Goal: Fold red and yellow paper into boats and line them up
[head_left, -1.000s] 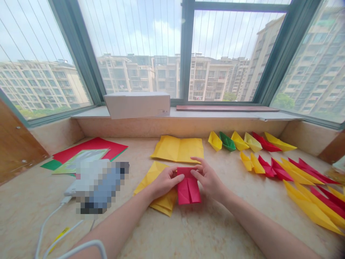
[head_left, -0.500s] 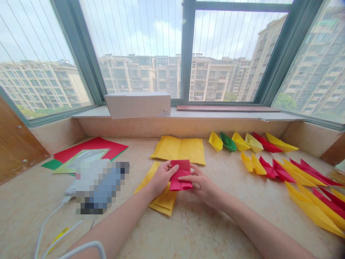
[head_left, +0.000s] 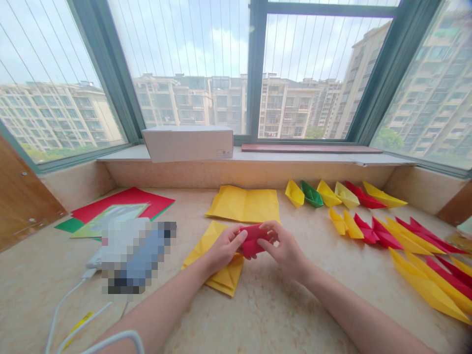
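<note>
A folded red paper (head_left: 254, 239) is held up between both hands in the middle of the head view. My left hand (head_left: 227, 247) grips its left side, thumb on the near face and fingertips showing below. On the right side, my right hand (head_left: 283, 248) pinches it between thumb and fingers. Folded yellow paper (head_left: 225, 281) lies on the counter under and beside my left hand. Just beyond the hands rests a creased yellow sheet (head_left: 243, 204). Part of the red paper is hidden behind the fingers.
Several folded paper boats (head_left: 320, 193) in yellow, green and red stand in rows at the right. Red and green sheets (head_left: 129, 200) lie at the far left, near a blurred-out object (head_left: 143, 258) and a white cable (head_left: 59, 309). A white box (head_left: 188, 144) sits on the windowsill.
The red paper was longer with its slit facing me; it was lifted, its lower part folded up, and it now looks shorter and tilted. My right hand has shifted from its lower edge to its right side.
</note>
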Tool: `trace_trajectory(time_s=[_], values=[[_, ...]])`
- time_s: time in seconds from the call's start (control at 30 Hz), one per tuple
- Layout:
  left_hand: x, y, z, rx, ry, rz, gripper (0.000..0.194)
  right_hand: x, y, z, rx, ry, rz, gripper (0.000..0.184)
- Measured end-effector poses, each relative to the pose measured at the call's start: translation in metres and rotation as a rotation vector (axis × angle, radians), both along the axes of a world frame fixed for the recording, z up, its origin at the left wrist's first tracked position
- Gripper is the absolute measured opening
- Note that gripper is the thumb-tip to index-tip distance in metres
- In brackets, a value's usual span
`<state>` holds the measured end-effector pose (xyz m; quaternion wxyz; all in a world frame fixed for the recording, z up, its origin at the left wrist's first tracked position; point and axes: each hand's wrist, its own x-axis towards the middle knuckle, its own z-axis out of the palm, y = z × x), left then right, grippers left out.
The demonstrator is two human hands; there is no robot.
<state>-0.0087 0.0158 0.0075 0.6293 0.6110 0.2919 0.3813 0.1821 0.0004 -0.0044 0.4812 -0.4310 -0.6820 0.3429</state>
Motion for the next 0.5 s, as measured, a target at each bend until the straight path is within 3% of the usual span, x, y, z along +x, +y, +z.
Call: trace_trajectory(time_s=[0.17, 0.33, 0.5], values=[[0.0025, 0.0008, -0.0059, 0.046, 0.041, -0.034, 0.045, 0.0003, 0.0022, -0.0003, -0.062, 0.13, 0.014, 0.045], [0.0032, 0.004, -0.0056, 0.014, 0.034, 0.002, 0.038, 0.002, 0.0073, -0.0009, -0.158, 0.218, 0.106, 0.02], [-0.0003, 0.0013, 0.002, -0.044, -0.005, 0.0, 0.034, 0.0031, 0.0101, 0.0036, -0.177, 0.312, 0.07, 0.013]])
